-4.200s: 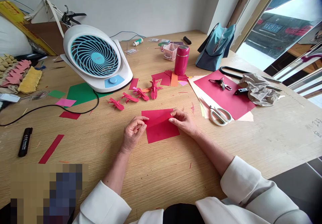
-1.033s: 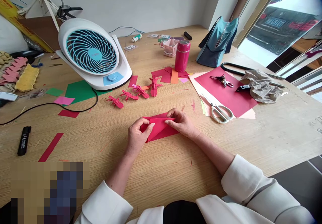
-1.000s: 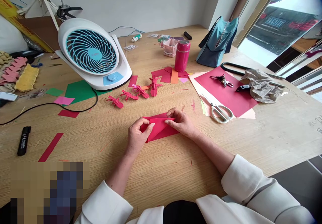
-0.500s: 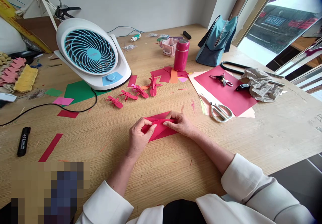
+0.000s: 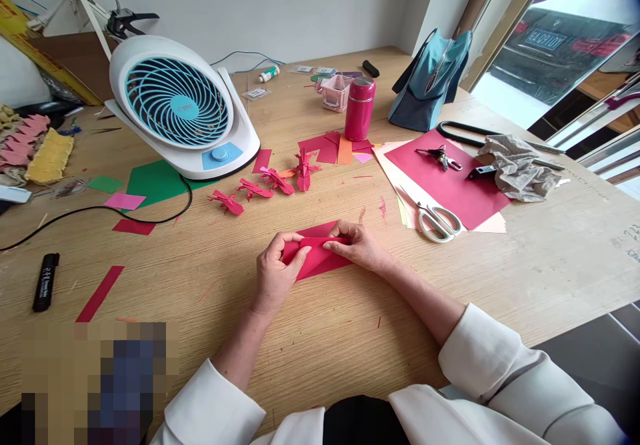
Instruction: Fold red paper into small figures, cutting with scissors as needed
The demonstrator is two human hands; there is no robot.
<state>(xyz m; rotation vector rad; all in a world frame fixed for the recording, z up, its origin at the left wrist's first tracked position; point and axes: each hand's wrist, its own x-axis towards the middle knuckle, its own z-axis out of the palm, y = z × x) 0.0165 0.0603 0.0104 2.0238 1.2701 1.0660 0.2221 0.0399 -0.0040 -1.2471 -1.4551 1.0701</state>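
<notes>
Red paper [image 5: 321,262], between left hand [image 5: 275,273] and right hand [image 5: 361,247], pinched by both

Wooden table [image 5: 320,345]: partly folded red sheet [image 5: 320,263], row of red paper figures [image 5: 277,182], black marker [image 5: 46,282], red strip [image 5: 100,293], blue bag [image 5: 423,98].

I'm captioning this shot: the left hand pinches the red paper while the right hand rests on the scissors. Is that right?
Not quite: the head view shows the right hand pinching the red paper too, not on the scissors, which lie apart from it. The left hand is as you say.
</notes>
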